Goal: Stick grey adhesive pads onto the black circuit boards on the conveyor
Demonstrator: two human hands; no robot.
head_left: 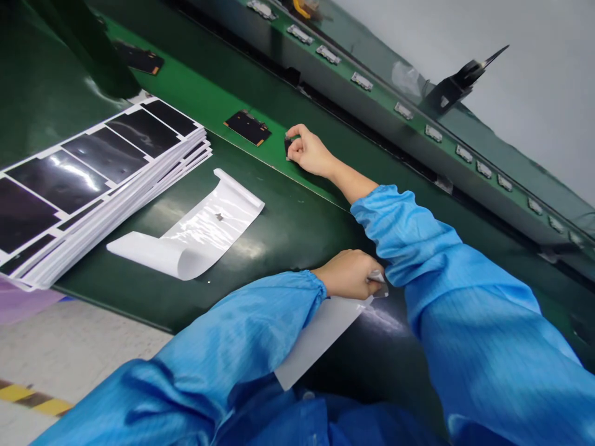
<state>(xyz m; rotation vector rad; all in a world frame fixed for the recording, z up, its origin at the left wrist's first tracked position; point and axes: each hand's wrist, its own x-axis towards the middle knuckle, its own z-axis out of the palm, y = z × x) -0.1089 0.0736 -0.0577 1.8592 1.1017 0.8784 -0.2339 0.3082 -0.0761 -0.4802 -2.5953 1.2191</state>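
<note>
My right hand reaches over the green strip at the far side of the table. Its thumb and forefinger pinch a small black piece. Left of it on the strip lies a black rectangular panel with copper-coloured corners. Close to my body, my left hand is closed on a whitish translucent sheet, with a crumpled clear bit at the fingers. Between the hands and the stack, a curled white glossy liner sheet bears a small grey mark.
A stack of white sheets with black rectangles lies at the left. Another black panel is farther up the strip. Small silvery parts line a raised ledge, where a black holder with pointed tools stands. A dark green post rises upper left.
</note>
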